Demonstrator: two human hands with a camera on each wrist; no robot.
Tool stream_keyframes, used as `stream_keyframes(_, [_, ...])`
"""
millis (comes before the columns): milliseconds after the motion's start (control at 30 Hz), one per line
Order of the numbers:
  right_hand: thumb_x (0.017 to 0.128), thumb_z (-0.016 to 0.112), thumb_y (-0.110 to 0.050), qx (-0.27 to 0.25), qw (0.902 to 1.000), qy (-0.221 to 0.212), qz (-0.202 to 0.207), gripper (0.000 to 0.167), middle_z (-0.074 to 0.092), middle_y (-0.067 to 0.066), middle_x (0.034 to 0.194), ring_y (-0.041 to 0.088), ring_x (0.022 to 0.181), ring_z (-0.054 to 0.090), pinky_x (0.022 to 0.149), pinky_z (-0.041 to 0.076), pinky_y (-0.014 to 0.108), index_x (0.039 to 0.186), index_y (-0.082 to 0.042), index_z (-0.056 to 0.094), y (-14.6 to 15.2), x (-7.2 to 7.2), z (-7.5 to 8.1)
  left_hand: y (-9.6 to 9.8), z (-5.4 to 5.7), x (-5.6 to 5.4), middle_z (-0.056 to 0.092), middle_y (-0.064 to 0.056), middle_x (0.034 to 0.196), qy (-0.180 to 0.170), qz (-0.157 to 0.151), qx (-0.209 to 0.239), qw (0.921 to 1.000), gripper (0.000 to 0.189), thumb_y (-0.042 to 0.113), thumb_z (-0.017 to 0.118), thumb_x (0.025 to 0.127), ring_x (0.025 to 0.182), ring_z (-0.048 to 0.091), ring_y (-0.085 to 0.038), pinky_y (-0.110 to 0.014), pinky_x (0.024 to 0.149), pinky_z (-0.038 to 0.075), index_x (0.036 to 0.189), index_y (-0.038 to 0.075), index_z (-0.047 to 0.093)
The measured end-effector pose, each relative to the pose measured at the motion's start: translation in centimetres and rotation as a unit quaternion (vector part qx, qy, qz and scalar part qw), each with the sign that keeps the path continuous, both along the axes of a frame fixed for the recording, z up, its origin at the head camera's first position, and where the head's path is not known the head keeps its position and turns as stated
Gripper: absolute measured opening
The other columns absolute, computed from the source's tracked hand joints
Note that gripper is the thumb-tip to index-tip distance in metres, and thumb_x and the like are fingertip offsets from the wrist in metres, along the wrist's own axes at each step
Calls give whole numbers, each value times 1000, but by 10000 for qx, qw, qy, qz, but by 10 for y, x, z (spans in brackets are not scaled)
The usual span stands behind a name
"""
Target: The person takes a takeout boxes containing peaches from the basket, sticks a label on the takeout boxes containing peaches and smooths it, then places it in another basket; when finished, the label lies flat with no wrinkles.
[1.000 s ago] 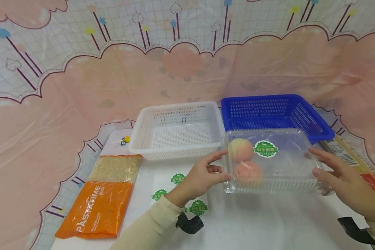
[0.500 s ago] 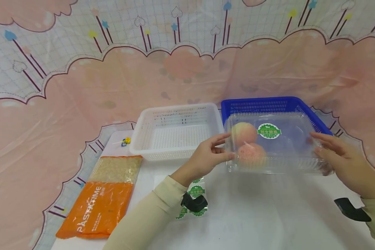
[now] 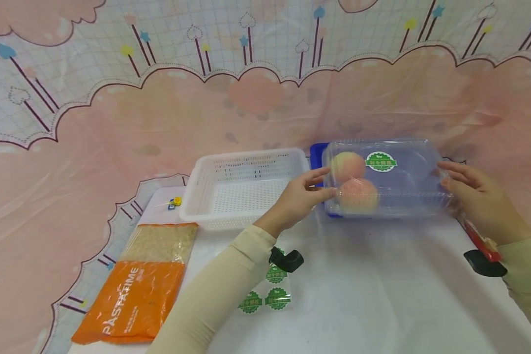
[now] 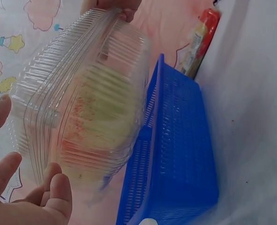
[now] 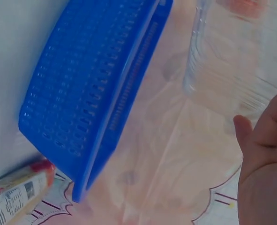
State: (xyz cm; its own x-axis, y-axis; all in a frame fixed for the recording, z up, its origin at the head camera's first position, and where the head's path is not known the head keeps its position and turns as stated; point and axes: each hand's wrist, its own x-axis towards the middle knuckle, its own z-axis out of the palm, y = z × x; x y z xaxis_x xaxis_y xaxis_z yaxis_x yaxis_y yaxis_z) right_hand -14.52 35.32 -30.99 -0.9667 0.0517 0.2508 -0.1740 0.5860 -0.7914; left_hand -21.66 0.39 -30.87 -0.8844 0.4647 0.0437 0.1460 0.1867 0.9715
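Note:
A clear plastic clamshell box (image 3: 409, 179) with two peaches, an upper peach (image 3: 347, 165) and a lower peach (image 3: 358, 196), is held up level with the blue basket (image 4: 185, 140) and hides most of it in the head view. On its lid sits a round green-and-white sticker (image 3: 381, 161). My left hand (image 3: 302, 199) grips the left end, thumb and fingers on the rim. The opposite end is pinched by my right hand (image 3: 486, 199). Both wrist views show the box raised above the basket's rim, apart from the table.
Left of the blue basket stands a white basket (image 3: 239, 221). An orange pasta bag (image 3: 137, 295) lies front left, with a small yellow-and-blue item (image 3: 175, 202) behind it. A sheet of green stickers (image 3: 276, 290) lies by the left forearm. A red-ended packet (image 5: 23, 192) lies right of the blue basket.
Both hands have raised the clamshell box and carried it away from me, over the blue basket. The basket is now mostly covered in the head view. More of the sticker sheet's front shows.

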Motion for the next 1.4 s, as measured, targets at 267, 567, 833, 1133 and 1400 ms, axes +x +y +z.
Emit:
stream_keyframes(267, [105, 51, -25, -331, 9987, 248, -296, 45, 54, -26, 112, 2, 80, 56, 57, 49, 19, 150, -16, 47, -1, -19, 3, 13, -4, -13, 50, -4, 148, -19, 211, 106, 9997, 56, 30, 71, 95, 131, 49, -21, -41, 105, 45, 147, 24, 52])
stream_keyframes(567, [106, 49, -19, -736, 9970, 202, -93, 38, 61, -21, 101, 9, 62, 52, 53, 46, 21, 143, -28, 53, 7, -38, 2, 20, -14, -22, 48, -3, 150, -148, 267, 400, 9987, 59, 32, 68, 97, 136, 45, -22, -42, 108, 42, 150, 21, 48])
stream_keyframes(833, [105, 51, -20, -941, 9946, 336, -272, 32, 62, -27, 98, 3, 64, 56, 54, 48, 19, 134, -32, 55, 7, -53, -4, 12, -34, -13, 41, -7, 155, -668, 612, 804, 9926, 61, 29, 73, 94, 140, 40, -29, -46, 111, 37, 149, 19, 49])
stream_keyframes(1133, [106, 49, -21, -794, 9947, 448, -472, 42, 57, -28, 100, 4, 60, 52, 54, 47, 19, 147, -17, 50, 14, -61, -16, 15, -50, 5, 47, -8, 151, -992, 664, 819, 9895, 63, 29, 73, 93, 140, 41, -29, -45, 112, 36, 149, 17, 48])
stream_keyframes(1400, [105, 50, -17, -1175, 9920, 276, -381, 35, 61, -29, 96, 6, 55, 49, 53, 47, 19, 139, -24, 54, 18, -72, -22, 18, -68, 15, 47, -11, 151, -1359, 579, 427, 9881, 68, 34, 72, 93, 139, 43, -26, -48, 112, 34, 153, 18, 43])
